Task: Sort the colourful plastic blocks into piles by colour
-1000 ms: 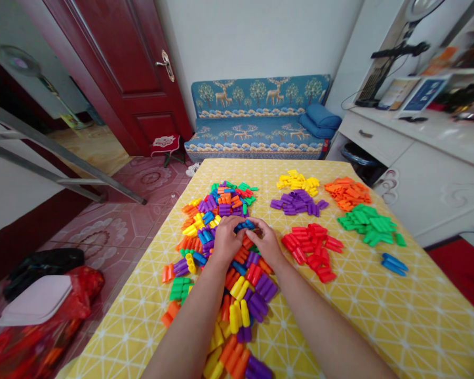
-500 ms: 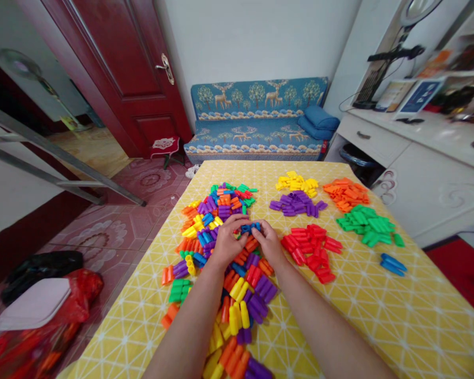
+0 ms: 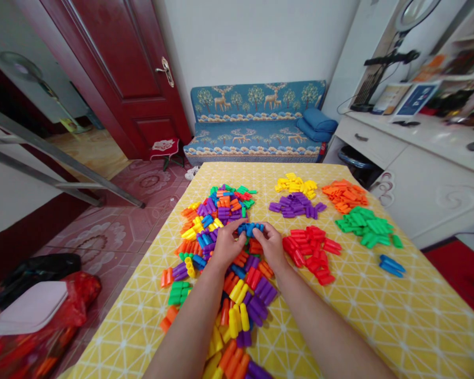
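Observation:
Between my two hands I hold a short row of blue plastic tube pieces (image 3: 251,228). My left hand (image 3: 229,243) pinches its left end, and my right hand (image 3: 269,243) grips the right end. Under and around them spreads a mixed heap of coloured tube pieces (image 3: 240,289), many joined in twos and threes. To the right lie piles sorted by colour: red pieces (image 3: 310,252), purple pieces (image 3: 296,204), yellow pieces (image 3: 296,183), orange pieces (image 3: 344,196) and green pieces (image 3: 366,226). A few blue pieces (image 3: 392,266) rest apart at the right.
A yellow patterned cloth (image 3: 134,326) covers the table. Beyond it stands a blue sofa (image 3: 256,139), with a red stool (image 3: 166,148) by the door. A white cabinet (image 3: 430,184) is at the right. A metal ladder (image 3: 82,173) and bags (image 3: 39,268) are at the left.
My hands have drawn slightly apart, and more of the blue pieces shows between my fingers. The piles look the same; the view has shifted slightly.

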`<state>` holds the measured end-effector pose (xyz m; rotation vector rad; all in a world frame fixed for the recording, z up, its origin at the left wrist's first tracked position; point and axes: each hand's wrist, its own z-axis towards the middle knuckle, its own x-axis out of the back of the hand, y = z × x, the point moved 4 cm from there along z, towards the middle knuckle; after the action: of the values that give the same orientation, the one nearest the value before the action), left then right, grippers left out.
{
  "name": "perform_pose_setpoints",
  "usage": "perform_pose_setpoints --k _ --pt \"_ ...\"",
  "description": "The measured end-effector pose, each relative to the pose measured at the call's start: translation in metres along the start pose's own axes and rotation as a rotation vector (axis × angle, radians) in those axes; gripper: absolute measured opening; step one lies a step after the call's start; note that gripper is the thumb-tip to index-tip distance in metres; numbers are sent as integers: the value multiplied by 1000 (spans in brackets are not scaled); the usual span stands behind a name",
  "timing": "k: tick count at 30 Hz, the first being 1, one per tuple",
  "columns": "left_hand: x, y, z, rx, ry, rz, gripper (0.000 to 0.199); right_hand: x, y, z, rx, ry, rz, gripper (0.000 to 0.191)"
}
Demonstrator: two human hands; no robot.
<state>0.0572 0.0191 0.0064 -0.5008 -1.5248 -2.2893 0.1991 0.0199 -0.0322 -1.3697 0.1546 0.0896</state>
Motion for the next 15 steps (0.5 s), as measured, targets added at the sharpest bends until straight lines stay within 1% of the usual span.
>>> perform_pose_setpoints --k 2,4,8,10,12,14,15 --pt "2 -1 0 20 39 -2 39 1 -2 0 21 -14 -42 27" --pt "3 -5 0 48 78 -17 38 2 -3 -1 40 2 -81 28" --pt "4 -11 1 80 119 -84 43 1 -4 -2 -1 29 -92 28" --pt "3 -11 2 55 114 -65 42 -2 -5 -5 -30 19 -67 26" --pt "2 -10 2 24 89 2 40 -2 -12 -7 -30 25 -35 30" --pt "2 -9 2 -2 64 59 40 4 -23 -10 1 59 -33 35" --pt "1 -9 2 -12 54 72 40 10 -30 -10 25 87 -54 36"
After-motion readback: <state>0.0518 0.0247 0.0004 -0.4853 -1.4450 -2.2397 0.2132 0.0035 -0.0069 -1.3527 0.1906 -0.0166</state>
